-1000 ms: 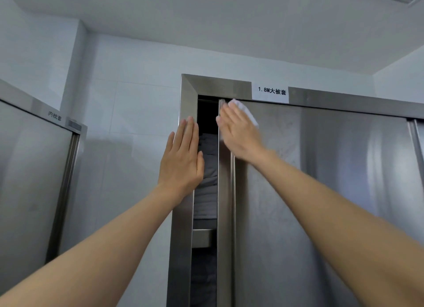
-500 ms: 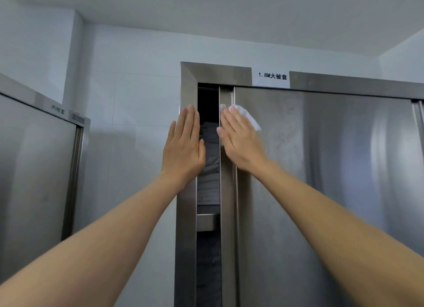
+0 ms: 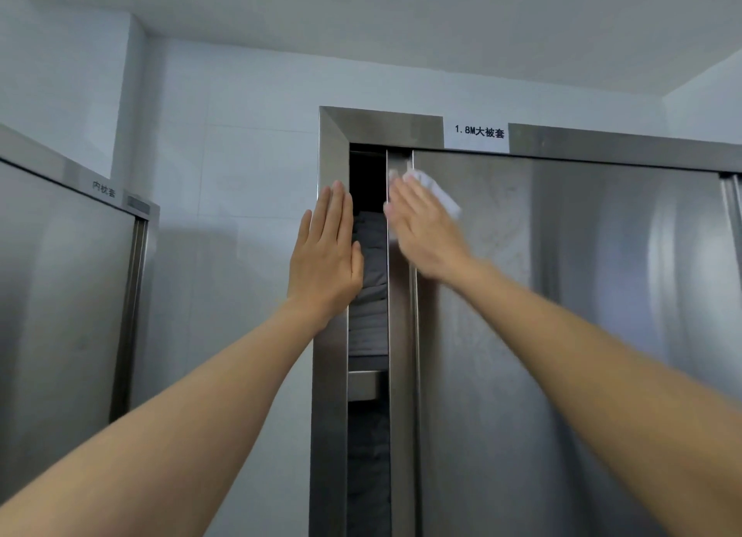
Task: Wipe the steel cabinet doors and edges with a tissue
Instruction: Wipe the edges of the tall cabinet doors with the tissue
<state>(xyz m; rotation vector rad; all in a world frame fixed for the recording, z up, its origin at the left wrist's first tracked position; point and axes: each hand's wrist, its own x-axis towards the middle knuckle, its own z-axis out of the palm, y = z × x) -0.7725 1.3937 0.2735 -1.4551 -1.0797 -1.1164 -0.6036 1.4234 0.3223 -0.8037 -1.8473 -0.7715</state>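
Pressing: two hands, left hand (image 3: pixel 325 259) on frame (image 3: pixel 331 163), right hand (image 3: pixel 425 231) on one tissue (image 3: pixel 435 191).

tissue (image 3: pixel 435 193): plain white, showing at one o'clock of the right hand
cabinet door (image 3: pixel 562 336): brushed silver-grey steel, pale vertical glare streaks, faint cloudy smears
cabinet frame (image 3: pixel 329 416): same silver steel, darker grey down the left post
label (image 3: pixel 478 133): white strip, black print
folded bedding (image 3: pixel 371 295): grey layers in the black gap
second cabinet (image 3: pixel 60 295): dull grey steel at nine o'clock
wall (image 3: pixel 233 175): pale bluish-white tiles, faint grid lines
ceiling (image 3: pixel 401 22): flat off-white
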